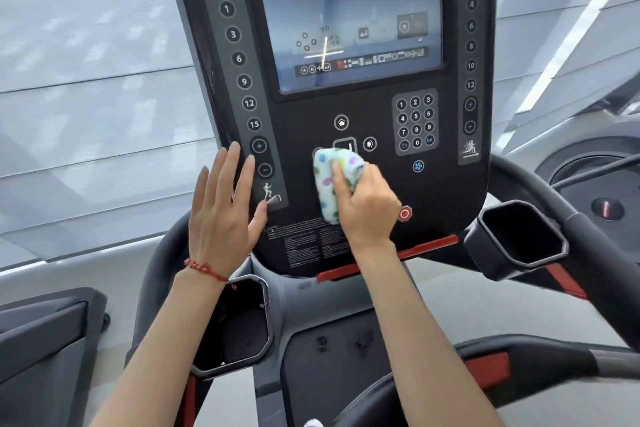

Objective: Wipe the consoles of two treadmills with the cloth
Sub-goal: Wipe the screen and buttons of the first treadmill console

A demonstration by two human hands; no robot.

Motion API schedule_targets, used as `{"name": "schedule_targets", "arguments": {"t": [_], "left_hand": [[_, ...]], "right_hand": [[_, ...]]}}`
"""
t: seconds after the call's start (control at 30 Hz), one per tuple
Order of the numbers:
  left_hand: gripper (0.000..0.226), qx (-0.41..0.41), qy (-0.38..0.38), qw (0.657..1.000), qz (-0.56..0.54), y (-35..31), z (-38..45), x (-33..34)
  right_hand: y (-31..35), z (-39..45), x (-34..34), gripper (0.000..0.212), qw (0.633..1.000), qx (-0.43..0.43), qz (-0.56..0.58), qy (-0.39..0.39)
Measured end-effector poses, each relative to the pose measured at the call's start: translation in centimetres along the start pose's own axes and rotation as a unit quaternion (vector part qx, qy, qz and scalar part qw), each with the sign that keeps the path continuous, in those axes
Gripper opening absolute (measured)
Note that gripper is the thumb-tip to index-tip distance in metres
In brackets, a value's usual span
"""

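Observation:
A black treadmill console with a lit screen fills the middle of the head view. My right hand grips a white cloth with coloured dots and presses it against the console's lower centre, over the round control buttons below the screen. My left hand is held flat with straight fingers at the console's lower left edge, beside the incline button strip; whether it touches the console is unclear. A red bracelet sits on my left wrist.
Cup holders sit at the lower left and right of the console. Dark handrails curve round both sides. A red safety bar runs under the console. Part of another machine shows at the lower left, and windows lie behind.

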State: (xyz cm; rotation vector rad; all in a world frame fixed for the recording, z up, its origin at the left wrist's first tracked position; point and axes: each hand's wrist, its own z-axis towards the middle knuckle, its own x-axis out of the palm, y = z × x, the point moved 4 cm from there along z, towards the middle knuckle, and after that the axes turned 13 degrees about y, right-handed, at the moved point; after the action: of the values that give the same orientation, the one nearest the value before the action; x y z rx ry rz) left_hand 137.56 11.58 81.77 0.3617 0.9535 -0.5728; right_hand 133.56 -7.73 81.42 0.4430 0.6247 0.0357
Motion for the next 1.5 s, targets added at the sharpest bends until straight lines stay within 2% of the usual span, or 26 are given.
{"name": "schedule_targets", "arguments": {"t": [0.13, 0.23, 0.3, 0.4, 0.47, 0.63, 0.8, 0.93, 1.1, 1.17, 1.4, 1.5], "left_hand": [[0.053, -0.002, -0.003, 1.000, -0.006, -0.3, -0.5, 0.1], [0.054, -0.004, 0.003, 1.000, -0.009, -0.6, -0.9, 0.2], [0.053, -0.005, 0.005, 1.000, -0.013, -0.7, -1.4, 0.4], [0.051, -0.010, 0.005, 1.000, -0.016, -0.9, -2.0, 0.7], [0.048, -0.007, 0.005, 1.000, -0.018, -1.1, -2.4, 0.7], [0.048, -0.020, 0.001, 1.000, -0.021, -1.6, -2.4, 0.5], [0.048, -0.020, -0.009, 1.000, -0.021, -3.6, -1.7, 0.5], [0.047, -0.012, -0.011, 1.000, -0.012, -5.6, -0.8, 0.9], [0.049, -0.013, -0.001, 1.000, -0.002, -7.6, 0.6, 1.4], [0.049, -0.016, -0.001, 1.000, -0.001, -8.2, 1.1, 1.6], [0.050, -0.028, 0.008, 1.000, 0.000, -9.2, 1.5, 2.6], [0.050, -0.032, 0.011, 0.999, 0.005, -9.2, 1.6, 2.7]], "right_hand": [[-4.8, 1.0, -1.7, 0.053, 0.991, 0.128, 0.006, -0.029], [-4.3, 0.8, -1.7, 0.046, 0.984, 0.175, 0.022, -0.026], [-2.1, -0.3, -1.0, 0.049, 0.990, 0.136, 0.018, -0.012], [2.9, -3.7, 0.8, 0.054, 0.999, -0.003, 0.029, 0.042], [5.1, -5.4, 1.6, 0.054, 0.995, -0.065, 0.028, 0.069], [3.5, -4.6, 1.3, 0.051, 0.993, -0.096, -0.004, 0.070], [-0.8, -2.4, -0.8, 0.054, 0.999, -0.021, -0.019, 0.040], [-6.9, -0.1, -3.0, 0.060, 0.997, 0.077, -0.016, 0.006], [-14.6, 1.4, -5.0, 0.059, 0.968, 0.245, 0.005, 0.049], [-16.4, 1.8, -5.7, 0.057, 0.957, 0.285, 0.020, 0.050], [-14.0, 1.5, -5.3, 0.050, 0.947, 0.308, 0.082, 0.031], [-10.6, 1.7, -4.0, 0.051, 0.965, 0.238, 0.098, 0.041]]}}
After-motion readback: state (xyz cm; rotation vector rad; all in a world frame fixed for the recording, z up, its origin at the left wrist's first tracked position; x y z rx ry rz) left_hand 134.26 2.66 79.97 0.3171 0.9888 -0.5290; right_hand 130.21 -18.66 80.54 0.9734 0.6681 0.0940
